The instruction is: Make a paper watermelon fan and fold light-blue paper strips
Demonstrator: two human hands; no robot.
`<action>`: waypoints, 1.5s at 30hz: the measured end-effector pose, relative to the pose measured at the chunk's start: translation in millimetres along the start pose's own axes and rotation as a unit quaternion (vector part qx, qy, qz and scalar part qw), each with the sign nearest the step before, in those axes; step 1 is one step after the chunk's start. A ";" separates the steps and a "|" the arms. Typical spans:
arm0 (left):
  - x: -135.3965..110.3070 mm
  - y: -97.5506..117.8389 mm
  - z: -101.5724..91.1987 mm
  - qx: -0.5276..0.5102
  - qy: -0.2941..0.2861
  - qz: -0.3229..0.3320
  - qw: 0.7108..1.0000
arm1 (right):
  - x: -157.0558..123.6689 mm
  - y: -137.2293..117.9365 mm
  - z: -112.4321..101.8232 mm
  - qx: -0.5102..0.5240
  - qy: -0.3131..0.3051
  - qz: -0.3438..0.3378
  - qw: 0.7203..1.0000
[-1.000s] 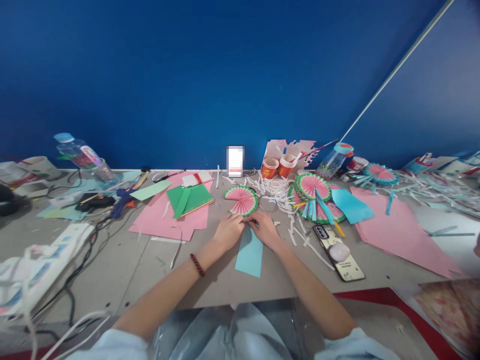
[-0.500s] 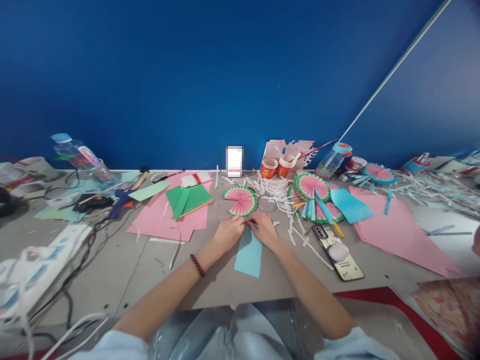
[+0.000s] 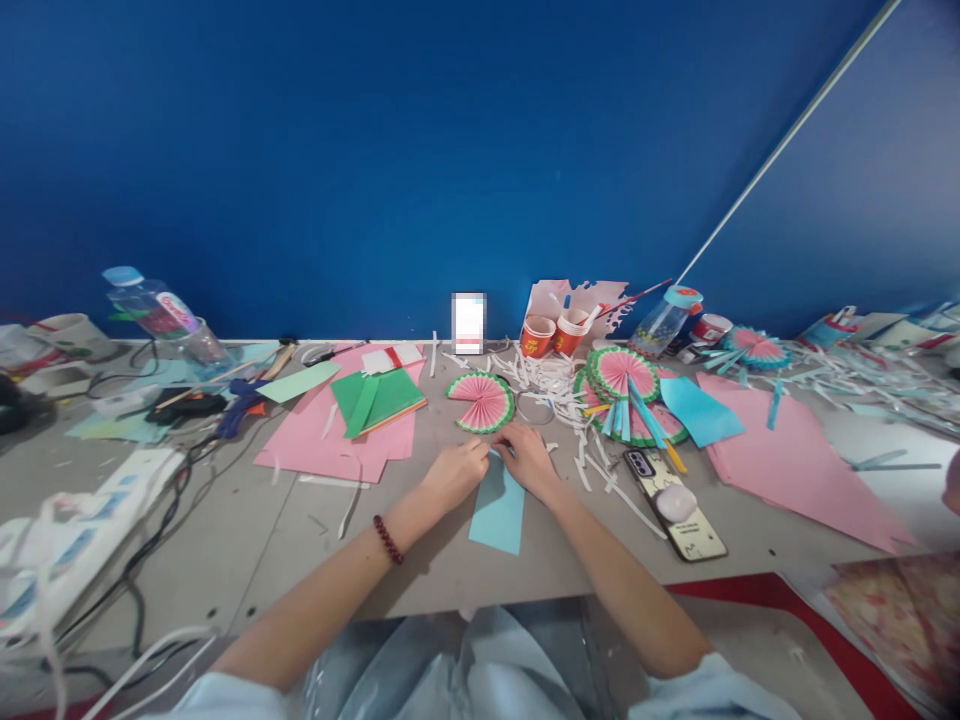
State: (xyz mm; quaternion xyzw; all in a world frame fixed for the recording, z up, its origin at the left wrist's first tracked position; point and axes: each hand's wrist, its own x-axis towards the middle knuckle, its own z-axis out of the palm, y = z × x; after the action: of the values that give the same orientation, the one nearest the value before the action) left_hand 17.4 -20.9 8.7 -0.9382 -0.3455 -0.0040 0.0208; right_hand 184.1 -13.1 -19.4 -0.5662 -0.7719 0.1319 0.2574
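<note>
Head view: light blue paper [image 3: 499, 515] lies flat on the table [image 3: 330, 560] in front of the wearer, far end beneath the hands. Left hand [image 3: 457, 472] and right hand [image 3: 529, 460] have fingertips closed on that end. Pink-and-green pleated fan [image 3: 482, 402] sits just beyond, obstructing the far side. Leftward: green sheets [image 3: 397, 400] over pink paper [image 3: 300, 440]. Rightward: white paper strips [image 3: 551, 378], finished-looking fans [image 3: 626, 372], phone [image 3: 701, 535]. Red paper cups [image 3: 538, 340] stand farther back.
</note>
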 end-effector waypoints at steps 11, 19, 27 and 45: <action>-15.5 7.8 -6.9 -0.010 -0.036 0.020 0.999 | 0.3 -0.1 -0.4 0.001 -0.002 0.001 1.000; -30.5 14.2 -2.4 -0.012 -0.044 0.040 0.998 | 0.4 1.7 1.1 0.001 -0.002 0.003 1.000; -48.5 23.6 0.1 -0.005 -0.053 0.056 0.997 | 0.7 1.7 1.8 0.010 -0.003 0.005 1.000; -96.6 49.9 -1.2 0.025 -0.077 0.105 0.991 | 1.0 1.2 1.5 0.010 -0.005 0.012 1.000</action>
State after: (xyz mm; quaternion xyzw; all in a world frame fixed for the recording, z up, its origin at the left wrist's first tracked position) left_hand -23.8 -121.4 5.9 -0.9659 -0.2459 0.0790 0.0181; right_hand 184.0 -11.6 -21.0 -0.5722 -0.7649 0.1451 0.2576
